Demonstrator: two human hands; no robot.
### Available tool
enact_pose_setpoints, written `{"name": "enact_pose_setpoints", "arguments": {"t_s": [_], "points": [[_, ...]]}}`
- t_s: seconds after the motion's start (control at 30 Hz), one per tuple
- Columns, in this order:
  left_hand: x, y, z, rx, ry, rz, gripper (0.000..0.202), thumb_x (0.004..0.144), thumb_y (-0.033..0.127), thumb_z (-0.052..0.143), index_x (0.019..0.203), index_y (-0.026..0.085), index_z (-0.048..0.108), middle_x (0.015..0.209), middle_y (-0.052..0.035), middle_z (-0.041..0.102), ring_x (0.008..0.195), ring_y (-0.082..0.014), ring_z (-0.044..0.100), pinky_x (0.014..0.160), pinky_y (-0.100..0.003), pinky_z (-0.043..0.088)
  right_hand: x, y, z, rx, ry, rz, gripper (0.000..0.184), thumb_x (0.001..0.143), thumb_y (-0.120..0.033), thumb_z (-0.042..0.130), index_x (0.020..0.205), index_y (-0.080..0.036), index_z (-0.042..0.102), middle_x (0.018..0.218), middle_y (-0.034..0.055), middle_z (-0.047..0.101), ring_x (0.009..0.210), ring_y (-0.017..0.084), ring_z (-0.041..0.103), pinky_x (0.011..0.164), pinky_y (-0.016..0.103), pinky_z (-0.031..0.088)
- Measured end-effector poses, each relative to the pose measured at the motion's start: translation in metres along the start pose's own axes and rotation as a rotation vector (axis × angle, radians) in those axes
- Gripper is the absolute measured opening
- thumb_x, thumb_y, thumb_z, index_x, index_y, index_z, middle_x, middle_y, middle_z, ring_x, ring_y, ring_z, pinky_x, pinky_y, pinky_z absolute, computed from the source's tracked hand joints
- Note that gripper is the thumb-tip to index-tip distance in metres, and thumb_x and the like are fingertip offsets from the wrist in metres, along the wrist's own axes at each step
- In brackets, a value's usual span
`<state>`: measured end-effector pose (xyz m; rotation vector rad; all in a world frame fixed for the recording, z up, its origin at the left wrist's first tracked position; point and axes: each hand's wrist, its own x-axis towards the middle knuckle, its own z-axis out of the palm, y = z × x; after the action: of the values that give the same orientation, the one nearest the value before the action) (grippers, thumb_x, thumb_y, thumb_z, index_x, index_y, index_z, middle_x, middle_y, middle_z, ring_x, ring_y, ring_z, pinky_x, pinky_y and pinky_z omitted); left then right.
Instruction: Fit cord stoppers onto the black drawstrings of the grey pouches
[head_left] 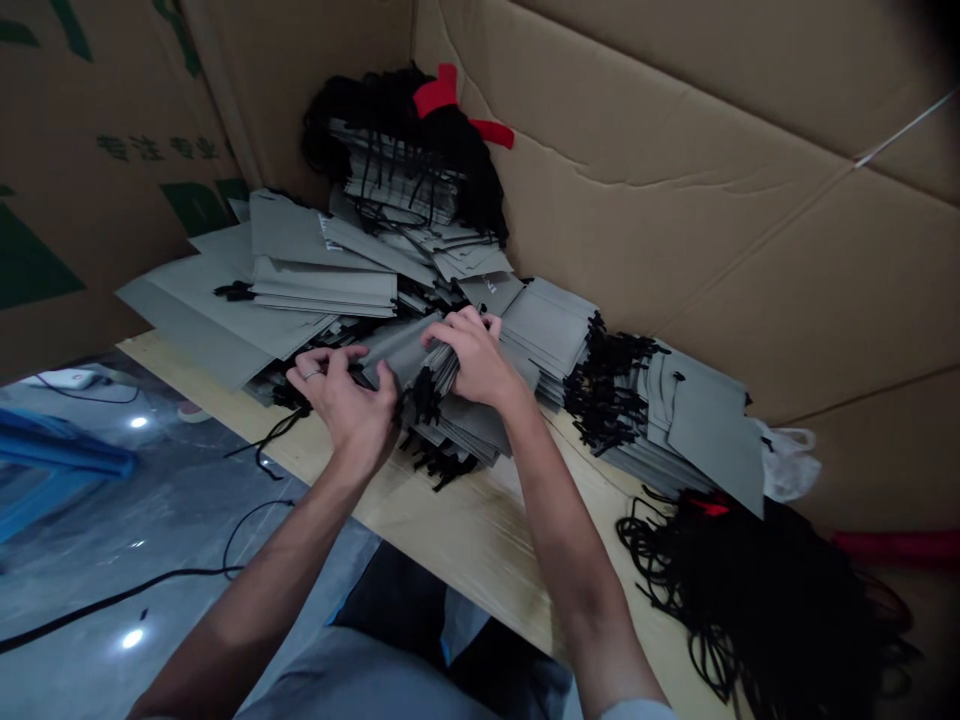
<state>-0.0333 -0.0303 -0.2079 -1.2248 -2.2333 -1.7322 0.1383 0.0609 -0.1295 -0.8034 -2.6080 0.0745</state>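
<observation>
My right hand (476,355) is closed around a small stack of grey card pieces (444,362) with black cord ends hanging from its edge. My left hand (345,400) is open beside that stack, its fingers bent and spread and its thumb apart. Its fingertips are over a grey card bundle (401,345), and I cannot tell whether they touch it. Under my hands lies another bundle of grey pieces (476,428) with black tips. A neat grey stack (551,325) sits just right of my right hand.
Large grey sheets (217,310) overlap at the left. Black cords with red bands (437,92) top a pile at the back. More grey stacks (701,420) and a heap of black cords (772,600) are at the right. Cardboard walls (675,200) stand behind the wooden table (457,530).
</observation>
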Motion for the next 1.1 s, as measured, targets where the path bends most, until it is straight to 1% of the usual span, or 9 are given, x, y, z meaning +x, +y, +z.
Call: {"name": "enact_pose_setpoints", "arguments": {"t_s": [0.1, 0.27, 0.33, 0.53, 0.63, 0.7, 0.83, 0.97, 1.1], "points": [[-0.001, -0.001, 0.001, -0.054, 0.047, 0.028, 0.013, 0.086, 0.026, 0.077, 0.096, 0.02, 0.07, 0.117, -0.0145, 0.057, 0.127, -0.0388, 0.047, 0.117, -0.06, 0.038, 0.001, 0.0, 0.003, -0.013, 0.026, 0.016, 0.016, 0.089, -0.014, 0.062, 0.101, -0.024, 0.067, 0.116, 0.0085, 0.07, 0.122, 0.031, 0.052, 0.105, 0.048, 0.027], [-0.004, 0.002, 0.002, -0.132, 0.036, 0.133, 0.007, 0.093, 0.027, 0.072, 0.097, 0.023, 0.069, 0.1, -0.0099, 0.064, 0.121, -0.0345, 0.047, 0.109, -0.053, 0.042, 0.005, -0.001, 0.003, -0.031, 0.027, -0.026, 0.012, 0.09, -0.018, 0.064, 0.098, -0.025, 0.069, 0.157, 0.0083, 0.059, 0.146, 0.036, 0.037, 0.105, 0.05, 0.033], [-0.004, 0.004, 0.002, -0.156, 0.045, 0.125, 0.01, 0.094, 0.031, 0.074, 0.099, 0.023, 0.071, 0.099, -0.0096, 0.063, 0.12, -0.0336, 0.048, 0.106, -0.051, 0.043, 0.006, -0.002, 0.002, -0.026, 0.012, -0.036, 0.013, 0.09, -0.019, 0.064, 0.099, -0.025, 0.07, 0.161, 0.0064, 0.057, 0.149, 0.037, 0.034, 0.107, 0.052, 0.033], [-0.008, 0.009, 0.0, -0.262, 0.004, 0.22, 0.017, 0.099, 0.041, 0.076, 0.101, 0.023, 0.074, 0.103, -0.0055, 0.073, 0.109, -0.0262, 0.065, 0.113, -0.05, 0.043, 0.008, -0.006, 0.003, 0.048, -0.026, -0.093, 0.009, 0.092, -0.019, 0.063, 0.098, -0.025, 0.067, 0.154, 0.0067, 0.064, 0.159, 0.036, 0.03, 0.112, 0.054, 0.028], [-0.009, 0.01, 0.001, -0.429, -0.043, 0.225, 0.025, 0.109, 0.045, 0.059, 0.11, 0.023, 0.071, 0.104, -0.0045, 0.076, 0.101, -0.0215, 0.071, 0.099, -0.041, 0.053, 0.007, -0.004, 0.002, 0.122, 0.017, -0.089, 0.01, 0.09, -0.016, 0.061, 0.095, -0.025, 0.063, 0.133, 0.0073, 0.072, 0.147, 0.032, 0.046, 0.11, 0.05, 0.03], [-0.006, 0.007, 0.001, -0.458, 0.031, 0.148, 0.032, 0.113, 0.041, 0.043, 0.116, 0.022, 0.068, 0.104, -0.0052, 0.074, 0.098, -0.0209, 0.071, 0.094, -0.039, 0.055, 0.004, 0.002, -0.002, 0.195, 0.072, -0.078, 0.011, 0.086, -0.016, 0.062, 0.093, -0.024, 0.062, 0.12, 0.0067, 0.073, 0.13, 0.029, 0.056, 0.105, 0.046, 0.034], [0.004, -0.005, 0.0, -0.163, 0.121, 0.068, 0.021, 0.1, 0.031, 0.057, 0.108, 0.02, 0.073, 0.098, -0.0088, 0.065, 0.104, -0.0289, 0.063, 0.098, -0.046, 0.052, -0.002, 0.019, -0.017, 0.352, 0.195, -0.09, 0.009, 0.082, -0.023, 0.064, 0.09, -0.024, 0.06, 0.112, 0.0074, 0.069, 0.116, 0.029, 0.058, 0.099, 0.044, 0.041], [0.004, -0.006, -0.002, 0.02, -0.055, 0.073, 0.023, 0.092, 0.039, 0.069, 0.102, 0.02, 0.077, 0.102, -0.0128, 0.059, 0.113, -0.0367, 0.056, 0.108, -0.058, 0.047, -0.006, 0.031, -0.03, 0.367, 0.251, -0.033, 0.014, 0.08, -0.028, 0.06, 0.092, -0.026, 0.053, 0.108, 0.0071, 0.066, 0.114, 0.03, 0.058, 0.1, 0.044, 0.045], [-0.004, 0.001, -0.002, 0.126, -0.175, 0.17, 0.03, 0.089, 0.046, 0.076, 0.102, 0.02, 0.074, 0.115, -0.0168, 0.057, 0.124, -0.0426, 0.048, 0.108, -0.06, 0.047, -0.008, 0.03, -0.032, 0.309, 0.2, 0.054, 0.019, 0.083, -0.032, 0.059, 0.098, -0.027, 0.049, 0.109, 0.0074, 0.064, 0.109, 0.03, 0.059, 0.094, 0.043, 0.046]]}}
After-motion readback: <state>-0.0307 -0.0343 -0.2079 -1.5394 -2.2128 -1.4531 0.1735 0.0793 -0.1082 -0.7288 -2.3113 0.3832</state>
